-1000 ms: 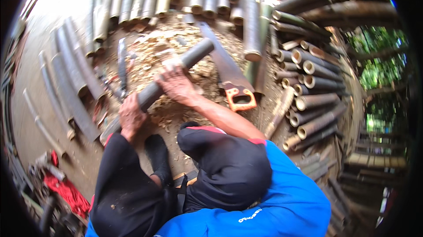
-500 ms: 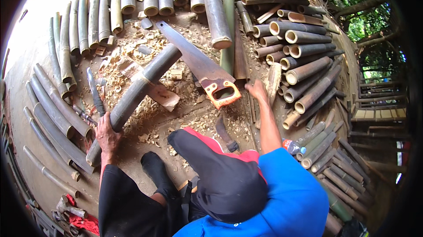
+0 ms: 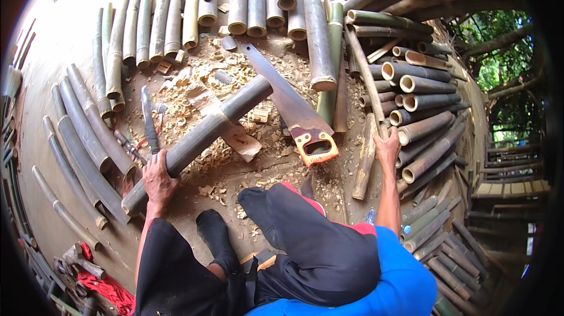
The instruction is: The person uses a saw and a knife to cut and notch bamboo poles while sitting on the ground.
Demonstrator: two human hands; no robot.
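Note:
My left hand [image 3: 157,180] is wrapped round the near end of a thick dark bamboo tube [image 3: 197,138]. The tube lies slanted, its far part resting across a rough wooden block [image 3: 242,143]. Over on the right, my right hand [image 3: 388,148] grips the lower end of a thin bamboo stick [image 3: 365,75], which points up and away past the stacked tubes. Between the hands a handsaw [image 3: 288,100] with an orange-edged handle lies just right of the tube's far end. A knife [image 3: 148,117] with a dark handle lies just beyond my left hand.
Cut bamboo tubes [image 3: 238,7] line the far side, and more bamboo strips [image 3: 82,119] lie at left. A bamboo stack [image 3: 426,101] fills the right. Wood shavings [image 3: 176,96] cover the middle ground. A split log piece [image 3: 365,160] lies left of my right forearm. Red cloth [image 3: 106,289] is at lower left.
My right hand has moved right and now holds the thin stick, which is raised beside the stack. The left hand keeps its hold on the tube. The whole view has shifted.

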